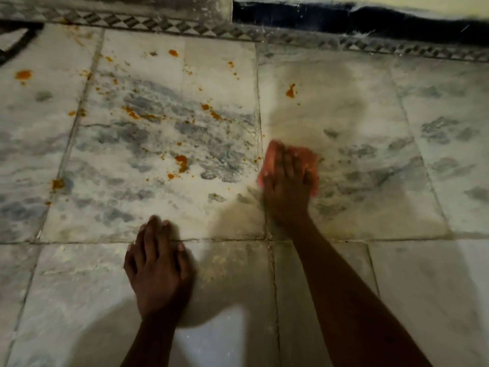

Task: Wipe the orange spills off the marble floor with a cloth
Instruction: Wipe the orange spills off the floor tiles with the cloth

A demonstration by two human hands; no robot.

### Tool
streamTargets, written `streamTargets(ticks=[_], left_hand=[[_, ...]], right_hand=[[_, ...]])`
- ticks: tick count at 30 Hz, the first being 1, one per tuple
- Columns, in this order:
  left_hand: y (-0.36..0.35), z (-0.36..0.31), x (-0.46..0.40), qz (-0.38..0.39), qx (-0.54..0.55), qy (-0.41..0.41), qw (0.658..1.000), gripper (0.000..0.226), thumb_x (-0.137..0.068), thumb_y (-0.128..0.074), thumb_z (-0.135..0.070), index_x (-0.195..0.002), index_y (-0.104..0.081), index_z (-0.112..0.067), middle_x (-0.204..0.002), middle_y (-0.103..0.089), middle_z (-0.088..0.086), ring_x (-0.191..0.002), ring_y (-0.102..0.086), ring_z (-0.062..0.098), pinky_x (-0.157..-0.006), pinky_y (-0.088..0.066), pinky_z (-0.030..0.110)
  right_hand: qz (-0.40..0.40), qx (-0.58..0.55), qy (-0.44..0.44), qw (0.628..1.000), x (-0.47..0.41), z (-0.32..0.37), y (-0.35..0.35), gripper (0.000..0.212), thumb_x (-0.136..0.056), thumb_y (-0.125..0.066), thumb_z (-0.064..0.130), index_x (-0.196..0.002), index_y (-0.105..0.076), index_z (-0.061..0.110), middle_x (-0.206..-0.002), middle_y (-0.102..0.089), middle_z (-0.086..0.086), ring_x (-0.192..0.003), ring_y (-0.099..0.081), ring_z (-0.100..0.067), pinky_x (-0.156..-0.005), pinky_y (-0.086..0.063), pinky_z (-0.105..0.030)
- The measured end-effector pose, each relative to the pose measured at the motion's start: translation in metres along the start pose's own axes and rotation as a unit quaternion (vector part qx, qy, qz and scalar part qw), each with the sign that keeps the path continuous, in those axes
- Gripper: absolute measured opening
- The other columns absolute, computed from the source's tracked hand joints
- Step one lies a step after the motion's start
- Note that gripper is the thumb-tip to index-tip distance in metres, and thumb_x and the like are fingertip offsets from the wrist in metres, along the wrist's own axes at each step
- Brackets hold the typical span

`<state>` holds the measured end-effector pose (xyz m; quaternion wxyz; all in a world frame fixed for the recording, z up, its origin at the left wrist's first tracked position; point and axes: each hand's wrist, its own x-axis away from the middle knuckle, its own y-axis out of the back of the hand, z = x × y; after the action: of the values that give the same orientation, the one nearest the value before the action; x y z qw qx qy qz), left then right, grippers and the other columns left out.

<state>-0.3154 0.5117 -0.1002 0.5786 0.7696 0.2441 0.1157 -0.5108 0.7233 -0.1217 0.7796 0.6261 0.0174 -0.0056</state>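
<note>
The right hand [287, 186] lay palm down at centre right of the frame, its fingers [289, 165] spread flat and pressed onto a small pinkish-orange cloth [304, 157], which showed around and beyond the fingertips; the fingers were extended rather than curled around the fabric. The cloth sat on the white, grey-veined marble floor [397, 154], just right of a tile joint, and was slightly blurred. The left hand [158, 266] rested flat on the floor at lower centre, fingers extended and close together, holding nothing, its fingertips crossing a horizontal joint between tiles.

Orange spills [182, 162] dotted the tiles to the left of the cloth: a larger blob at centre, streaks and specks above it toward the upper middle, another blob [23, 74] at the far left, and one [290, 91] above the cloth in the upper centre. The tile around the right hand looked darker and yellowish. A grey patterned tile border [185, 26] ran along the top of the frame, with a dark band [344, 19] above it at upper right.
</note>
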Motion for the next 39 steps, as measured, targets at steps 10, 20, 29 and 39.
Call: streamTargets(ticks=[10, 20, 29, 39], left_hand=[[-0.009, 0.007, -0.002, -0.006, -0.006, -0.004, 1.0, 0.059, -0.097, -0.045, -0.035, -0.151, -0.051, -0.015, -0.166, -0.042, 0.008, -0.15, -0.04, 0.033, -0.121, -0.027, 0.052], [-0.01, 0.012, -0.001, 0.004, -0.014, -0.003, 1.0, 0.059, -0.098, -0.046, -0.036, -0.153, -0.05, -0.017, -0.168, -0.039, 0.006, -0.153, -0.038, 0.029, -0.123, -0.026, 0.051], [-0.012, 0.014, -0.001, 0.003, -0.006, -0.014, 1.0, 0.059, -0.099, -0.047, -0.036, -0.155, -0.051, -0.016, -0.171, -0.034, 0.005, -0.155, -0.038, 0.027, -0.124, -0.029, 0.052], [-0.02, 0.017, 0.0, -0.015, 0.001, -0.012, 1.0, 0.055, -0.099, -0.048, -0.036, -0.15, -0.057, -0.019, -0.172, -0.031, 0.006, -0.159, -0.031, 0.021, -0.122, -0.033, 0.052]], right_hand=[[-0.034, 0.04, -0.072, 0.996, -0.061, 0.021, -0.005, 0.065, -0.102, -0.03, 0.054, -0.16, -0.039, 0.027, -0.162, -0.046, -0.014, -0.148, -0.042, -0.044, -0.116, -0.032, -0.07], [0.033, 0.036, -0.094, 0.994, -0.027, -0.009, 0.007, 0.069, -0.104, -0.014, 0.064, -0.166, -0.009, 0.033, -0.175, -0.013, -0.012, -0.16, -0.011, -0.042, -0.125, -0.011, -0.069], [0.031, 0.014, 0.106, 0.994, 0.093, 0.027, -0.005, 0.064, -0.104, -0.031, 0.059, -0.165, -0.016, 0.046, -0.176, -0.016, 0.002, -0.163, -0.009, -0.031, -0.125, -0.017, -0.062], [-0.013, -0.018, 0.074, 0.997, 0.024, 0.128, -0.011, 0.062, -0.099, -0.037, 0.047, -0.16, -0.041, 0.034, -0.168, -0.037, -0.009, -0.155, -0.032, -0.043, -0.118, -0.027, -0.071]])
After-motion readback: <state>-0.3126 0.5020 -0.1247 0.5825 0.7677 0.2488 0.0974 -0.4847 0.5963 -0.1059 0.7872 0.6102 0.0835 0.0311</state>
